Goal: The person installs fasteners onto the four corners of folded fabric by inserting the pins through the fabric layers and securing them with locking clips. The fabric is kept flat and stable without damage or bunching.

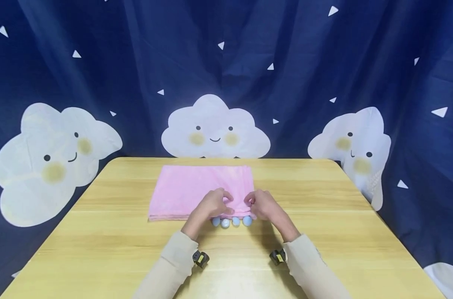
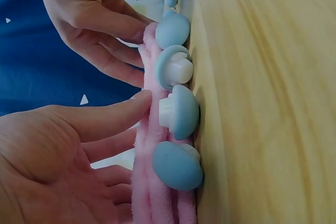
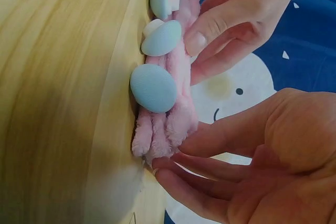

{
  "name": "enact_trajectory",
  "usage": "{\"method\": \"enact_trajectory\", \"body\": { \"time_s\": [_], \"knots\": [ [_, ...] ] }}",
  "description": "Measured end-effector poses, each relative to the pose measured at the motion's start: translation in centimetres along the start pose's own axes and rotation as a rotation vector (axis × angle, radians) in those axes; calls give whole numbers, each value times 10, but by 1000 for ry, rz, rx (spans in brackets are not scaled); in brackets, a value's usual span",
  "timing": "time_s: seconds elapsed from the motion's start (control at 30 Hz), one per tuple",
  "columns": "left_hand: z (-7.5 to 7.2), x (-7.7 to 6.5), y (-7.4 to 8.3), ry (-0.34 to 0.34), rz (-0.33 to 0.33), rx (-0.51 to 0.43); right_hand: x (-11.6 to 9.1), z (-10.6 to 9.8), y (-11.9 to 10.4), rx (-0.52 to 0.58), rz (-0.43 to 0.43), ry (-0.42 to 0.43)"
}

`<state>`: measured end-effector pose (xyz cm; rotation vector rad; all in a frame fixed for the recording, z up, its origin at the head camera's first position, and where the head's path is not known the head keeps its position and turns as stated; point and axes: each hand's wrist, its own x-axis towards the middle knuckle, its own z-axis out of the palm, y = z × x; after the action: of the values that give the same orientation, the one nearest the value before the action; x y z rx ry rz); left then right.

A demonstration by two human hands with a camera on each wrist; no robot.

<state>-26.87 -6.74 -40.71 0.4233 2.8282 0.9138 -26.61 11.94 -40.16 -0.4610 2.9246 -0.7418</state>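
A folded pink towel (image 1: 196, 187) lies on the table, its stacked layers showing along the near edge. Several light blue mushroom-shaped pieces (image 2: 176, 166) with white stems sit in a row against that edge, toward its right end. My left hand (image 1: 213, 203) rests over the towel behind the row, its thumb tip touching the top layer and its fingers loosely bent. At the near right corner, my right hand (image 1: 264, 204) pinches the folded layers between thumb and fingers, beside the rightmost mushroom-shaped piece (image 3: 153, 88).
The wooden table (image 1: 323, 232) reaches around the towel on all sides. Behind it hangs a dark blue curtain (image 1: 249, 25) with white clouds and triangles. A black wrist camera (image 1: 201, 259) sits at the left cuff, another wrist camera (image 1: 277, 257) at the right.
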Motion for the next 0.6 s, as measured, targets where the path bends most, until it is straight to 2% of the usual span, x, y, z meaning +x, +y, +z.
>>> {"method": "enact_trajectory", "body": {
  "time_s": [0.2,0.4,0.6],
  "knots": [
    [0,-1,0,-31,-15,-6,-1,1,2,23,13,-1],
    [-1,-1,-2,-13,-29,-61,0,1,3,32,-2,10],
    [0,0,-4,26,-6,-6,0,3,5,44,-24,40]
  ]
}}
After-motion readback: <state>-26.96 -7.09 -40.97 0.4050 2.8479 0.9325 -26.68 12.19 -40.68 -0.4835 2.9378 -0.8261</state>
